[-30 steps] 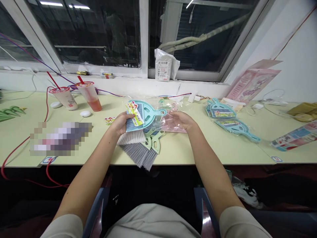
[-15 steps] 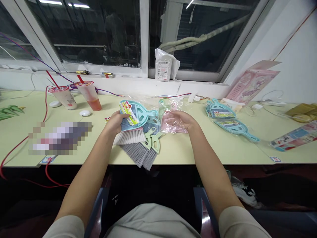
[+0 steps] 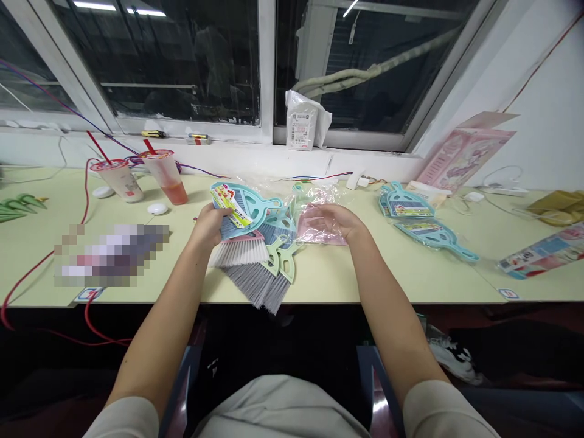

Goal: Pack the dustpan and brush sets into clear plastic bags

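Note:
My left hand [image 3: 210, 225] is closed on the edge of a light-blue dustpan [image 3: 255, 213], its thumb over the yellow card label [image 3: 232, 205]. A blue-grey brush lies in that dustpan, whose handle points right. My right hand [image 3: 335, 220] grips a clear plastic bag [image 3: 326, 194]; its fingertips are partly hidden by the film. A pink dustpan [image 3: 322, 234] lies under the bag. Between and below my hands is a pile of small brushes: one with white bristles [image 3: 241, 251], others with grey bristles [image 3: 260, 285] and green handles [image 3: 286, 266].
Bagged light-blue dustpans [image 3: 406, 207] lie to the right, near a pink box [image 3: 469, 152] and a flat printed package [image 3: 542, 249]. Two drink cups [image 3: 166, 179] with red straws stand at the back left. A red cable [image 3: 86, 201] runs down the left side.
My left hand and the light-blue dustpan have shifted slightly left, away from the bag. My right hand's fingers have moved a little at the bag.

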`<state>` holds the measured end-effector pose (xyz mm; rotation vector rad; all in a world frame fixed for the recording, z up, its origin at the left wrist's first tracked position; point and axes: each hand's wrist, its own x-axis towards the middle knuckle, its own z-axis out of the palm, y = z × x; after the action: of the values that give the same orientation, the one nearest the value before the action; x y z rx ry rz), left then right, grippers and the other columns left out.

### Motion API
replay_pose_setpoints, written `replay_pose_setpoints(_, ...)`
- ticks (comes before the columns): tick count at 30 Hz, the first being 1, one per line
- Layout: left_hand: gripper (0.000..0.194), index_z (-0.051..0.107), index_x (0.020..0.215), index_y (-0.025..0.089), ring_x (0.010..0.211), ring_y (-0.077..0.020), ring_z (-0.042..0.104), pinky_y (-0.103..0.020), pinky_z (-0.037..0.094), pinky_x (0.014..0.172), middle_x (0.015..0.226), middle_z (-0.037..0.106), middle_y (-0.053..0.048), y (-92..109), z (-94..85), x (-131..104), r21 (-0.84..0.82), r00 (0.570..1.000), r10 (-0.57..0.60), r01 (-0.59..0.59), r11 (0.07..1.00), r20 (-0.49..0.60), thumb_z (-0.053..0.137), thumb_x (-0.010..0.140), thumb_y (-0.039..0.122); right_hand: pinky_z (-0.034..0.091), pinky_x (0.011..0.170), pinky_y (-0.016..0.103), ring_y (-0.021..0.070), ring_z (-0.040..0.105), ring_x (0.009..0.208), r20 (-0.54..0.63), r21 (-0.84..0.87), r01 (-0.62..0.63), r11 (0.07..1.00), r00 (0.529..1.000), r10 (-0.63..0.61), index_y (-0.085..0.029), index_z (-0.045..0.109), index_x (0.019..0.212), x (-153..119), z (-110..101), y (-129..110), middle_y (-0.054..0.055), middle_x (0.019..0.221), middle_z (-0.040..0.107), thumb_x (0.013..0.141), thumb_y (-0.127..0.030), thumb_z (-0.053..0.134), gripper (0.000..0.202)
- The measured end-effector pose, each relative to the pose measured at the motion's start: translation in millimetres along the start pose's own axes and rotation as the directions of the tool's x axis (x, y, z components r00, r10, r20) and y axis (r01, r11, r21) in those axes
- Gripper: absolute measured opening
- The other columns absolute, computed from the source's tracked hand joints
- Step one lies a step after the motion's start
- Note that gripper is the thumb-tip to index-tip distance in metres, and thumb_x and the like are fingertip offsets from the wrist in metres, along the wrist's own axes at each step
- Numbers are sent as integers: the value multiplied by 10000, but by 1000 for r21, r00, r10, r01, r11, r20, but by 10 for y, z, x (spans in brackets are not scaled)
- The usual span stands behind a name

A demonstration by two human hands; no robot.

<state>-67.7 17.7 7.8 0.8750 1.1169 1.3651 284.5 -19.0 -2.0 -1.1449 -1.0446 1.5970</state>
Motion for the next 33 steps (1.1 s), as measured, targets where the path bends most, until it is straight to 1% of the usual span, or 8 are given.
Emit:
replay_pose_setpoints(5, 455, 707, 1190, 106, 872, -314, 808, -463, 693, 811, 1009, 801, -148, 222, -94, -80, -51, 999, -27, 29, 998, 26, 667, 763, -45, 608, 633, 318, 295, 802, 961, -46, 21, -21, 1000, 999, 22, -187, 714, 1222, 3, 15, -9, 113, 1141, 810, 953, -292, 686, 291)
replay_pose_setpoints(9, 426, 658, 1288, 58, 899, -315, 812, -441, 695, 848, 1003, 798, -177, 417, -41, -307, -172, 969, -169, 201, 964, 182, 579, 874, -7, 623, 689, 339, 299, 800, 969, -45, 10, 4, 1000, 999, -4, -183, 718, 1236, 61, 4, 35, 132, 1125, 807, 967, -288, 674, 292)
replay_pose_setpoints(11, 405, 624, 1324, 32, 955, -327, 809, -463, 681, 906, 991, 798, -187, 429, 86, -430, -261, 929, -223, 303, 916, 296, 513, 935, 28, 633, 722, 356, 293, 796, 962, -45, -2, 7, 1000, 999, -7, -174, 719, 1241, 70, 25, 50, 144, 1126, 805, 975, -293, 672, 295)
replay_pose_setpoints(14, 436, 562, 1409, 71, 1075, -355, 782, -589, 617, 1016, 1068, 803, -169, 305, 379, -508, -370, 885, -185, 358, 857, 428, 473, 982, 73, 640, 748, 358, 279, 790, 952, -42, -9, 12, 1000, 999, -13, -165, 721, 1236, 41, 92, 50, 146, 1139, 801, 969, -286, 686, 295)
replay_pose_setpoints(16, 473, 531, 1447, 78, 1103, -354, 774, -636, 578, 1052, 1100, 801, -163, 172, 574, -452, -394, 866, -175, 382, 836, 469, 467, 978, 71, 649, 772, 371, 274, 787, 949, -6, -11, 19, 1000, 1000, -19, -165, 720, 1237, 9, 132, 39, 139, 1146, 798, 961, -242, 671, 290)
replay_pose_setpoints(19, 480, 557, 1417, 28, 1032, -346, 794, -580, 615, 1014, 1066, 800, -187, 4, 739, -248, -378, 872, -230, 407, 831, 433, 489, 944, 67, 660, 786, 395, 256, 783, 908, 71, 15, 5, 1000, 997, -6, -176, 702, 1267, -19, 139, 28, 117, 1111, 798, 956, -201, 643, 318)
replay_pose_setpoints(26, 459, 662, 1299, 35, 819, -279, 806, -418, 676, 874, 939, 810, -147, -109, 512, 28, -319, 936, -220, 305, 897, 276, 586, 846, 28, 654, 813, 371, 234, 780, 958, 154, 98, 45, 994, 986, -60, -175, 673, 1275, 50, -23, 42, 112, 1126, 794, 1009, -220, 539, 301)
replay_pose_setpoints(33, 471, 669, 1248, 81, 862, -307, 807, -482, 678, 859, 1032, 807, -163, -150, 321, -36, -214, 951, -132, 195, 957, 280, 653, 780, 26, 639, 687, 322, 225, 778, 914, 147, 136, 68, 988, 985, -88, -199, 657, 1302, 10, -55, 9, 102, 1119, 801, 1019, -248, 505, 325)
